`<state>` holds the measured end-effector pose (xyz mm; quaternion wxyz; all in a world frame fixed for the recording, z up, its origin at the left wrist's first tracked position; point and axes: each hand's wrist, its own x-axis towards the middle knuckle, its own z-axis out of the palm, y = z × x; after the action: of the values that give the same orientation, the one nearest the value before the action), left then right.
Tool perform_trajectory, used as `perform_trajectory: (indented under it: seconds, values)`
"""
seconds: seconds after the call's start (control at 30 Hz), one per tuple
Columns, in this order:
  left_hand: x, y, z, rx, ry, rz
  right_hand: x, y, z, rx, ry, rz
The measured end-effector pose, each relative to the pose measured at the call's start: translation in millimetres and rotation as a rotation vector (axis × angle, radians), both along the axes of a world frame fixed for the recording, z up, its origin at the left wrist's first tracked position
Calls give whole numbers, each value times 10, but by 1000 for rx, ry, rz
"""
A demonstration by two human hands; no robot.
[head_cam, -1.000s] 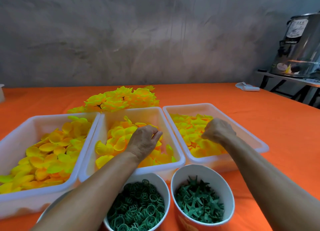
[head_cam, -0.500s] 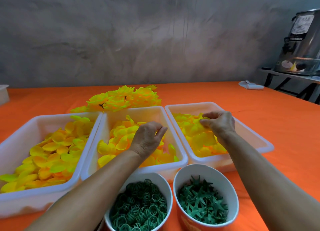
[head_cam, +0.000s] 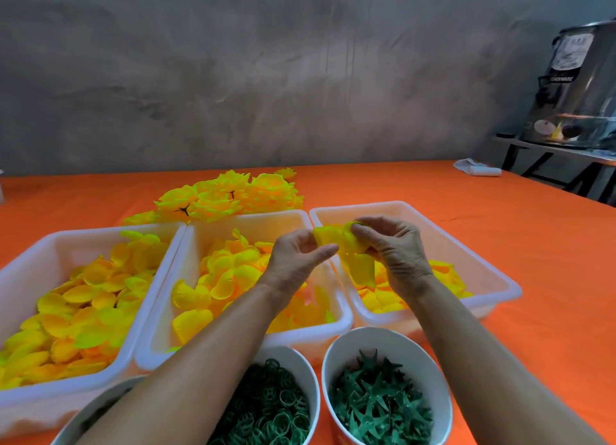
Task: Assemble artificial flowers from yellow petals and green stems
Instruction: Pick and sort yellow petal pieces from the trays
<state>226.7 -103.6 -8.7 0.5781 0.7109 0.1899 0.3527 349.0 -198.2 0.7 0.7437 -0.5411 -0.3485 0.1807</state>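
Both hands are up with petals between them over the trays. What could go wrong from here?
The petal piece hanging below the right hand looks loosely held and could drop into the right tray. The left hand pinches only an edge of its petal, so it may slip. Both forearms pass close over the green-parts cups and might knock them.

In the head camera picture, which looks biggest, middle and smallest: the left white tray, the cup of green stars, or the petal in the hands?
1. Left white tray
2. Cup of green stars, though nearness to the camera enlarges it
3. Petal pinched by left hand and right hand
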Motion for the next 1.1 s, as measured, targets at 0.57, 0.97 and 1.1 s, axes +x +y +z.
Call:
perform_trajectory:
  seconds: [0.57, 0.97, 1.1]
  values:
    - [-10, 58, -56, -45, -48, 64, 5, 36, -77, -114, -43, -103]
    - [-24, -4, -38, 47, 36, 22, -125, 63, -101, -118, -297, 54]
    - [-22, 10, -49, -20, 31, 3, -156, 70, -88, -175, -375, 120]
